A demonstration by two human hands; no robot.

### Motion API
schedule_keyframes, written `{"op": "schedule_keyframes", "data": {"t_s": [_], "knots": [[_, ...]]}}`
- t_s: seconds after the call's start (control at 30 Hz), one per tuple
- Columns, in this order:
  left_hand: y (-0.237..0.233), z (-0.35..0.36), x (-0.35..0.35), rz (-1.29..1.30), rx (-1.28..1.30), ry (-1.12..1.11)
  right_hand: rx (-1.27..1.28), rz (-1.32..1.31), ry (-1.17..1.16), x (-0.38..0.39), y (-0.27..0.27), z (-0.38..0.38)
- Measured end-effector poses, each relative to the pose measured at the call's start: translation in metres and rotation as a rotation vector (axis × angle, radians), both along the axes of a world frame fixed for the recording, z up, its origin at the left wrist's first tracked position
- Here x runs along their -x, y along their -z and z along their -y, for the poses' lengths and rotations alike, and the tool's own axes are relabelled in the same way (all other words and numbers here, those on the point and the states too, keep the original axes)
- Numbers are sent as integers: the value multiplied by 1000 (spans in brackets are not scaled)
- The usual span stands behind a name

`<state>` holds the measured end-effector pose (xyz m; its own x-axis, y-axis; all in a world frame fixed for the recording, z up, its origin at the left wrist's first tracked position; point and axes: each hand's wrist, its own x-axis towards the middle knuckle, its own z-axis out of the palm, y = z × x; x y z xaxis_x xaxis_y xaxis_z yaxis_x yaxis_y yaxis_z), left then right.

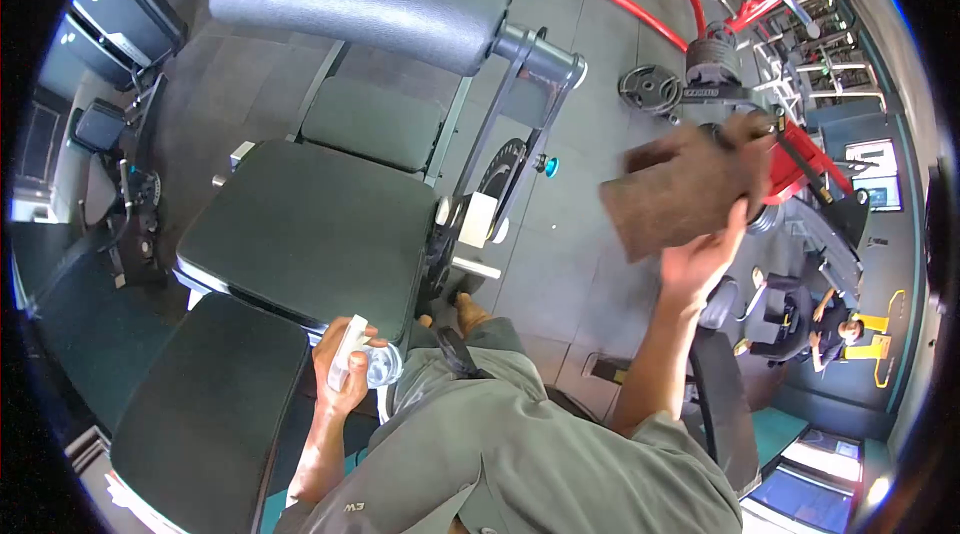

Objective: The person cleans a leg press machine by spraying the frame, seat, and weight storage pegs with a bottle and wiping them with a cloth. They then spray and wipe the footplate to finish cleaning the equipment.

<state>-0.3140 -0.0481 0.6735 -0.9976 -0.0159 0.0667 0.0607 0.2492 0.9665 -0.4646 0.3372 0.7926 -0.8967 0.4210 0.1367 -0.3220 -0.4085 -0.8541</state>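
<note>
A clear spray bottle with a white top is in my left hand, whose fingers wrap round it beside the black padded seat. My right hand is raised at the right and grips a brown cloth by its lower edge. The cloth is blurred and hangs in the air over the grey floor. A second black pad lies to the left of my left hand. Above the seat is a thick black roller pad on a metal frame.
Weight plates and a red-framed machine stand at the upper right. A person in dark clothes sits at the far right. A dark bench pad is beside my right forearm. More gym machines stand at the left.
</note>
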Motion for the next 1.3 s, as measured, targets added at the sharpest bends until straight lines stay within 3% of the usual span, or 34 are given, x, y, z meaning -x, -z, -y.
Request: {"op": "schedule_keyframes", "data": {"t_s": [0.07, 0.13, 0.2, 0.23, 0.27, 0.3, 0.4, 0.47, 0.5, 0.53, 0.57, 0.67, 0.73, 0.87, 1.0, 1.07, 1.13, 1.23, 1.3], "knots": [[-4, -4, 6, 14, 16, 9, 69, 161, 9, 29, 6, -5], [-3, -9, 11, 29, 26, 23, -382, 271, 154, 96, 34, 17], [-6, -14, 18, 28, 62, 37, -1111, 296, 44, 167, 106, 26], [-6, -16, 19, 33, 77, 40, -1135, 101, 122, 187, 137, 47], [-7, -17, 20, 39, 95, 41, -1272, -169, 403, 200, 155, 53], [-7, -18, 22, 47, 97, 32, -949, -134, 255, 203, 161, 61], [-9, -24, 21, 103, 97, 20, -769, -18, 132, 174, 161, 60], [-6, -34, 28, 138, 75, 22, -890, -136, 81, 129, 170, 51], [-5, -39, 30, 152, 65, 24, -978, -37, -69, 97, 179, 48], [-4, -40, 35, 140, 77, 55, -1105, -164, -48, 70, 179, 49], [-4, -41, 39, 129, 91, 82, -1268, -28, -95, 42, 175, 49], [-15, -48, 44, 200, 85, 107, -1453, -15, -55, 7, 147, 67], [-18, -53, 52, 192, 81, 124, -1423, -120, -236, 14, 141, 88], [-19, -60, 53, 159, 83, 131, -1568, -116, -142, 16, 196, 129], [5, -45, 46, 145, -26, 59, -1665, -4, -235, -51, 193, 117], [15, -40, 47, 141, -44, 64, -1554, 72, -328, -53, 179, 112], [20, -36, 47, 119, -18, 102, -1590, 61, -284, -33, 180, 129], [28, -31, 50, 97, -14, 112, -1825, -129, -36, -21, 183, 137], [34, -22, 46, 75, 1, 97, -1779, -108, -154, -40, 188, 137]]}}
